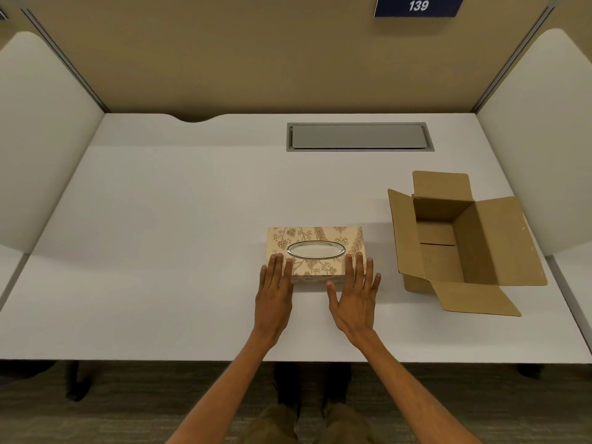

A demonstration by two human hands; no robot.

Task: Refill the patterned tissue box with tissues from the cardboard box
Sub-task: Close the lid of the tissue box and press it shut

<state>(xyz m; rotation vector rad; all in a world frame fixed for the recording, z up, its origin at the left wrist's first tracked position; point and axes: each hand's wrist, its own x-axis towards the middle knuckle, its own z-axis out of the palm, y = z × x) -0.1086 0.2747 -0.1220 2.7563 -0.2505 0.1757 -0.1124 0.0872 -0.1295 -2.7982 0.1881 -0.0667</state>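
The patterned tissue box (315, 238), beige with a leaf print and a silver-rimmed oval slot on top, lies on the white desk (176, 235) near its front edge. My left hand (275, 290) rests flat, its fingertips over the box's near left corner. My right hand (355, 294) lies flat too, fingers spread over the near right corner. Neither hand grips anything. To the right stands the cardboard box (461, 238) with all flaps folded out; the inside that I can see is bare brown cardboard and I see no tissues in it.
A grey cable hatch (360, 137) is set into the desk at the back. Beige partition walls and white side panels (41, 139) enclose the desk. A blue sign reading 139 (418, 5) hangs on the back wall. Dark carpet lies below the front edge.
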